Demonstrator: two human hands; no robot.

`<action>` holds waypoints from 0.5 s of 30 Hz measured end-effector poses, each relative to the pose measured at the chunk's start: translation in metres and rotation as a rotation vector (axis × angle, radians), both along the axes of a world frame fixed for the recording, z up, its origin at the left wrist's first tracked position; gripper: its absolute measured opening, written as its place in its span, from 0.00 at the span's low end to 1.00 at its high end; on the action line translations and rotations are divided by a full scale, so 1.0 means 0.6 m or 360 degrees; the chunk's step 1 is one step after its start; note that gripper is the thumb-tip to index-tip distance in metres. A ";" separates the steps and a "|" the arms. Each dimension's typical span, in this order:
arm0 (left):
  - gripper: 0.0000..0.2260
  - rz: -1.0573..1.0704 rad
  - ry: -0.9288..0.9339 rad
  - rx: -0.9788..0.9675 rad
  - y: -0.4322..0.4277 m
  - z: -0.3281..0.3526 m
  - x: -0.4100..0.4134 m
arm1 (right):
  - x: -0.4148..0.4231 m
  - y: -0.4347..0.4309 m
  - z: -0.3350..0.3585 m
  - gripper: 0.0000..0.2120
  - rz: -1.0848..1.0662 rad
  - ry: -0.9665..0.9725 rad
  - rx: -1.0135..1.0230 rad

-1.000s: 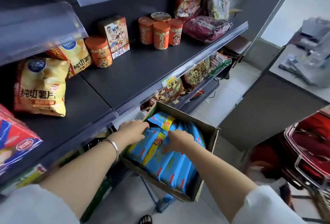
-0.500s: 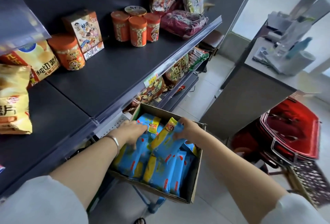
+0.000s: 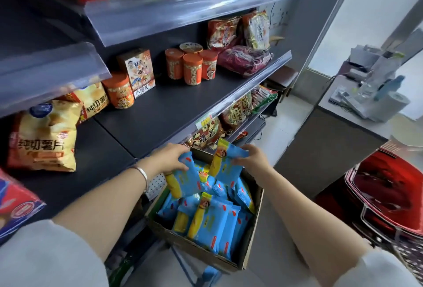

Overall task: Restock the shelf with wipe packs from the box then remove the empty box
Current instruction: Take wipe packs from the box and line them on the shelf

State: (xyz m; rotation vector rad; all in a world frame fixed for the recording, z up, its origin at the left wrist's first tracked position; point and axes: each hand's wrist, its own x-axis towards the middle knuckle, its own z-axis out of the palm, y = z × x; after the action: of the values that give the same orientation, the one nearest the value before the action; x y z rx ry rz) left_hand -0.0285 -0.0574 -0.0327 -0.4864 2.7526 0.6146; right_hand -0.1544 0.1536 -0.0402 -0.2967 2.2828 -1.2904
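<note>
Restocking seems barely begun: left hand [image 3: 168,159] grips one pack [image 3: 186,179] and right hand [image 3: 253,160] another pack [image 3: 225,160] just above the box [image 3: 201,250], full of packs, none visibly on the shelf [image 3: 160,115] yet, so emptying and removing the box lie far ahead

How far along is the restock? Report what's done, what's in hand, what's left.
Done: nothing visible yet; the dark shelf shows only snacks, no blue packs. In hand: the left hand grips a wipe pack and the right hand grips a second pack, both above the box. Left: shelving these two, then the remaining packs that fill most of the box, then removing the box.
</note>
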 end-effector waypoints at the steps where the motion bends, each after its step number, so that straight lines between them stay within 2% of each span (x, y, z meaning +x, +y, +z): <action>1: 0.12 0.0096 0.0086 0.0041 -0.001 0.020 0.007 | 0.001 -0.002 0.019 0.15 0.0014 0.0049 -0.0060; 4: 0.10 0.0299 0.0289 0.0130 0.001 0.095 0.042 | 0.015 -0.013 0.079 0.07 0.0048 0.0080 -0.0329; 7: 0.11 0.0414 0.0465 0.0102 0.005 0.178 0.098 | 0.045 -0.036 0.143 0.07 0.0081 0.0134 -0.0567; 10: 0.11 0.0553 0.0717 0.0045 0.007 0.255 0.177 | 0.093 -0.070 0.207 0.06 0.0262 0.0279 -0.0721; 15: 0.09 0.0914 0.1054 -0.0221 -0.007 0.374 0.334 | 0.202 -0.150 0.315 0.10 0.0557 0.0513 -0.0953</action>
State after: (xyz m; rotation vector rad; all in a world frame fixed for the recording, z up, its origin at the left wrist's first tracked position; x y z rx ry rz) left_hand 0.1721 -0.0616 0.1915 -1.3479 3.2849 0.8307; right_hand -0.0330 0.0634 0.1490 -1.1252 1.8966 -1.7967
